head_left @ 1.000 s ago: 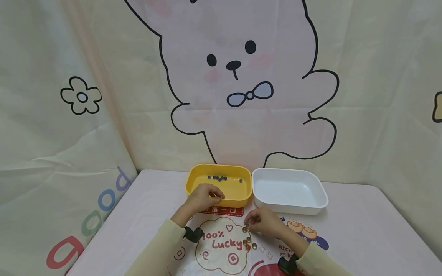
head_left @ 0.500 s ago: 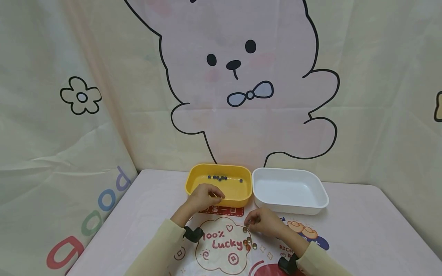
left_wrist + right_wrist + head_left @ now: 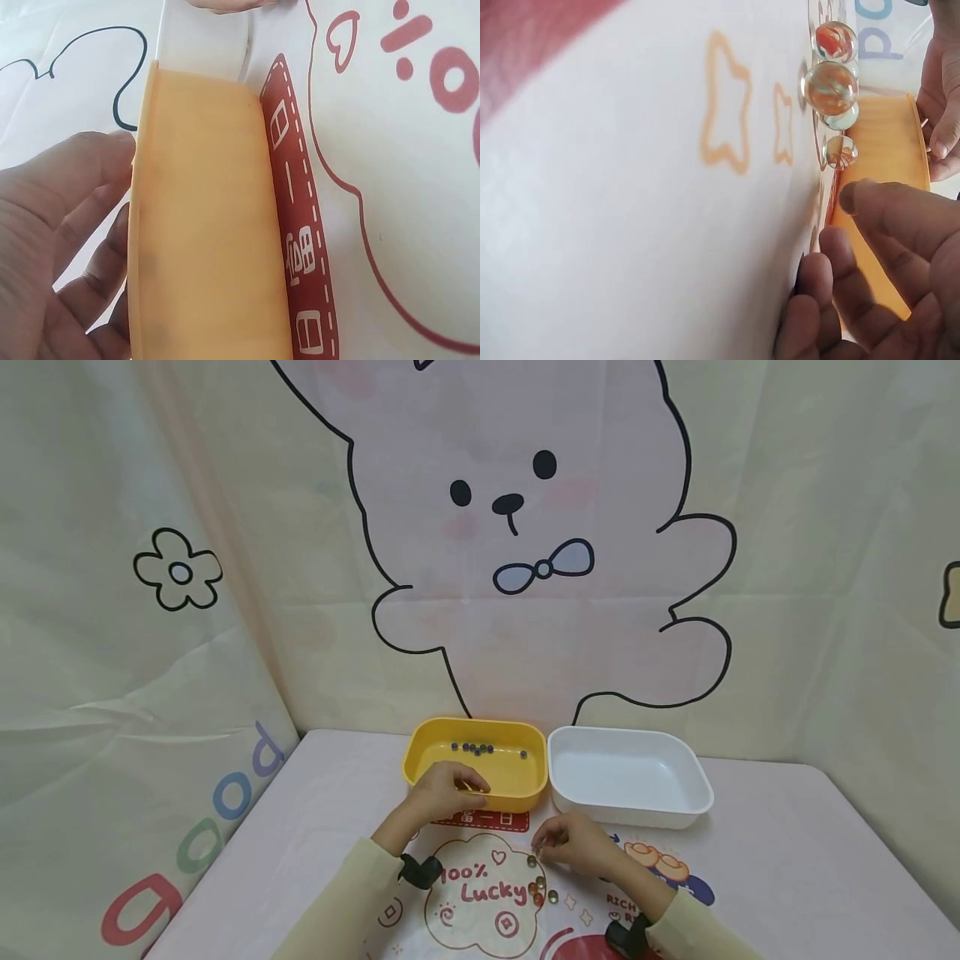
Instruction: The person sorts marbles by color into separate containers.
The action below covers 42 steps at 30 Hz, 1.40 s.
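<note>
My left hand [image 3: 446,793] rests at the front rim of the yellow tray [image 3: 517,781], fingers loosely bent; in the left wrist view its fingertips come right up to the rim and nothing shows held. Several small dark blue marbles [image 3: 477,750] lie inside that tray toward the back. On the table my right hand [image 3: 573,843] has its fingers loosely curled, the tips just beyond several clear glass marbles [image 3: 832,88] with orange and green swirls. In the right wrist view no marble shows between these fingers.
A white tray [image 3: 630,768] stands right of the yellow one, side by side. The tablecloth [image 3: 480,935] is printed with lettering and drawings. Behind the table hangs a cloth backdrop [image 3: 622,652] with a cartoon animal. Each wrist wears a dark strap [image 3: 420,871].
Both hands keep nearly the same place and pose. The trays and marbles have not moved; the whole head view shifts very slightly.
</note>
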{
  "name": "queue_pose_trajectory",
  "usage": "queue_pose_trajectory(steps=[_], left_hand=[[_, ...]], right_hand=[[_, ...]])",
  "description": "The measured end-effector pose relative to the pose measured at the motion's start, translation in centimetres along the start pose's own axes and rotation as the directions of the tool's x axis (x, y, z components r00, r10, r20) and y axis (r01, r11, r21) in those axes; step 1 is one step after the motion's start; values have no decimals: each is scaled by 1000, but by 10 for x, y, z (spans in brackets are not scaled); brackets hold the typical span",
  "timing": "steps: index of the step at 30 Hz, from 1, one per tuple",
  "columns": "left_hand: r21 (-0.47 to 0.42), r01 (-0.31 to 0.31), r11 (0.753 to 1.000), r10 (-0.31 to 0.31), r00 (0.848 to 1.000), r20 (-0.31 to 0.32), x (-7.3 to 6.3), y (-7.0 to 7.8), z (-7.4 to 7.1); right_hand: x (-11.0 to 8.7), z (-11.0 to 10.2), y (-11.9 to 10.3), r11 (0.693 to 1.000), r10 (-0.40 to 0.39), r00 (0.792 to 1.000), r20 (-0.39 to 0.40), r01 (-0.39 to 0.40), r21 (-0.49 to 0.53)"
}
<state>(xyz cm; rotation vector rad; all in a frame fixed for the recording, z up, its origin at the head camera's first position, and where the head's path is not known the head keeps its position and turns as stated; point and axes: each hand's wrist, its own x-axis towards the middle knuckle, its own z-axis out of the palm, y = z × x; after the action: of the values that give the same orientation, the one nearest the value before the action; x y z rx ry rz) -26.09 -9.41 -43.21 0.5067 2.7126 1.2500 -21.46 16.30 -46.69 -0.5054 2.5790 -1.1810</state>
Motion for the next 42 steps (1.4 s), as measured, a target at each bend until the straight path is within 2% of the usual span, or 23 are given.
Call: queue_pose_trajectory(steps=[11,23,28,33,42], left_hand=[[1,7,1000,-7,1000,-5,1,-2,0],[3,15,1000,-15,1000,-5,3,-5,1],[-3,40,999,-40,999,-6,3,-4,1],[2,30,1000,-30,1000,-7,3,-4,1],[-7,24,1000,-24,1000,-6,2,-1,1]], right_hand=[[-4,-5,0,999,24,1000,-17,-23,43],[-10,-26,-16,998,-12,999,-39,14,64],[-15,-35,-26,999,-6,998,-67,9,46],[-19,-44,-32,1000,11,995,-102,-8,29],[-24,-62,-34,999,-17,987,-161,10,-44]])
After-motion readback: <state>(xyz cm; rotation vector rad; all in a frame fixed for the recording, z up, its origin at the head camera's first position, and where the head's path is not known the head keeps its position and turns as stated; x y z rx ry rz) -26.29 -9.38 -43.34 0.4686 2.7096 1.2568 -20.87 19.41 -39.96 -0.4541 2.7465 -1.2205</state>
